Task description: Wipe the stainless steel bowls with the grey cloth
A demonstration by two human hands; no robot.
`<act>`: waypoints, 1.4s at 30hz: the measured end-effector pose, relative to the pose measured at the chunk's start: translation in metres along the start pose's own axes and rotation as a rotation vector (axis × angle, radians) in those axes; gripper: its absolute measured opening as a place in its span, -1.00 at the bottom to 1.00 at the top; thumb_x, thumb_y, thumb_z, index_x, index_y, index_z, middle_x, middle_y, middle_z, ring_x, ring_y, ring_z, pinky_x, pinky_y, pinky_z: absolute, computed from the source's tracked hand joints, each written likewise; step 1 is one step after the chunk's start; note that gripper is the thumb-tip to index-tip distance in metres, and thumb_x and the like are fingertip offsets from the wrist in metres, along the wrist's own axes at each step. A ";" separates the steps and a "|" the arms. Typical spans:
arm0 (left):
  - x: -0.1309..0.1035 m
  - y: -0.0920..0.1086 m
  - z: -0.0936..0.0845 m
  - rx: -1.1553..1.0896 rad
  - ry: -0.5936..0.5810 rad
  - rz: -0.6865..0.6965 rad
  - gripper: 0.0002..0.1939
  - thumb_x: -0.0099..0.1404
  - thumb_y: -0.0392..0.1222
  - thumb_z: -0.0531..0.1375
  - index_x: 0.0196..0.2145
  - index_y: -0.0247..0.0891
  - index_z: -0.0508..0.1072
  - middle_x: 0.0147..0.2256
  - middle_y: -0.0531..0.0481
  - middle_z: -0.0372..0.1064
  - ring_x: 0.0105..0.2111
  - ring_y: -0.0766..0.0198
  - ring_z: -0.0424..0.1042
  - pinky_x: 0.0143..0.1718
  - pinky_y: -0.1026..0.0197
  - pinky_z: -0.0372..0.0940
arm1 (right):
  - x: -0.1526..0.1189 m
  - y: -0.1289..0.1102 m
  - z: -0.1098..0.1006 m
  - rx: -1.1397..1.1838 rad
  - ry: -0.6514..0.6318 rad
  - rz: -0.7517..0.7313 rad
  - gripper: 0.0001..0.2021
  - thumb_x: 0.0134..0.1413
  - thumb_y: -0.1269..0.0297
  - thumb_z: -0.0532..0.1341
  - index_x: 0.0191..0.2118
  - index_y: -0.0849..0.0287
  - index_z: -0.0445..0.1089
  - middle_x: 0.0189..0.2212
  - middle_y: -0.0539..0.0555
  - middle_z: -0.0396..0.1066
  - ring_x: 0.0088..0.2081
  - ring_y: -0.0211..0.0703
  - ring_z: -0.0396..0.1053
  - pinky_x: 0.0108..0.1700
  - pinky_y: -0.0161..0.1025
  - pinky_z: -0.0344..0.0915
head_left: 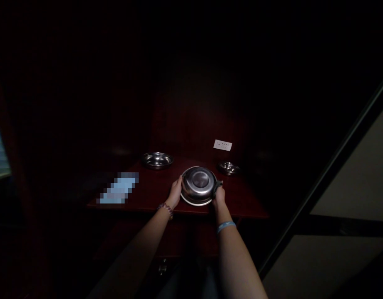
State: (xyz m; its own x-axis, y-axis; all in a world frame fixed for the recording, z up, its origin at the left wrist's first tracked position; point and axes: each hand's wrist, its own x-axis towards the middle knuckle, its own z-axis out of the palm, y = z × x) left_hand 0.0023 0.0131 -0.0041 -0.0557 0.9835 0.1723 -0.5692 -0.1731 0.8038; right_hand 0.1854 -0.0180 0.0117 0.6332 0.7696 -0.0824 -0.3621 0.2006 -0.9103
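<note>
A shiny steel bowl is held bottom up, its wide rim showing below and at the left. On its left side my left hand grips the rim, fingers mostly hidden. At the right edge my right hand is closed on a dark grey cloth-like piece pressed against the bowl. How the fingers sit under the bowl cannot be seen. Behind it to the left lies a shallow steel dish, and a smaller steel dish stands to the right.
The dark red wooden surface sits inside a dim, cabinet-like recess. A blurred-out pale rectangle lies at its left. A white printed card is at the back. A slanted dark frame borders the right side.
</note>
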 end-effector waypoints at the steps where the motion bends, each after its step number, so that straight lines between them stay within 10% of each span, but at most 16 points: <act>1: 0.000 0.000 0.001 -0.022 -0.001 0.003 -0.44 0.01 0.24 0.32 -0.26 -0.34 0.57 -0.24 -0.16 0.58 -0.12 0.04 0.49 0.05 0.03 0.26 | 0.000 0.000 0.001 0.005 0.005 -0.001 -0.59 0.28 0.05 0.01 -0.43 0.18 0.43 -0.62 0.03 0.46 -0.51 -0.21 0.45 -0.41 -0.35 0.38; 30: -0.023 0.025 0.016 0.101 -0.162 0.013 -0.51 0.02 -0.07 0.42 -0.09 -0.19 0.45 -0.10 -0.11 0.50 0.06 0.02 0.39 0.16 0.03 0.18 | -0.014 -0.010 0.003 -0.014 0.061 -0.164 -0.50 0.28 -0.03 -0.03 -0.44 0.24 0.44 -0.56 0.01 0.49 -0.45 -0.26 0.42 -0.33 -0.41 0.31; 42: -0.012 0.013 0.007 -0.077 -0.044 0.067 -0.51 0.09 -0.02 0.37 -0.04 -0.23 0.49 -0.01 -0.13 0.49 0.05 0.11 0.42 0.18 0.06 0.19 | -0.031 -0.007 0.018 0.209 -0.309 0.033 -0.47 0.27 -0.05 -0.14 -0.22 0.18 0.47 -0.26 0.10 0.56 -0.17 -0.26 0.50 -0.09 -0.30 0.41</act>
State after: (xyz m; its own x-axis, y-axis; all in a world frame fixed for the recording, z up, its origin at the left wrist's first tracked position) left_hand 0.0017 -0.0011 0.0079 -0.0609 0.9663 0.2502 -0.6272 -0.2320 0.7435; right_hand 0.1556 -0.0322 0.0281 0.3939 0.9180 0.0452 -0.5310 0.2674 -0.8041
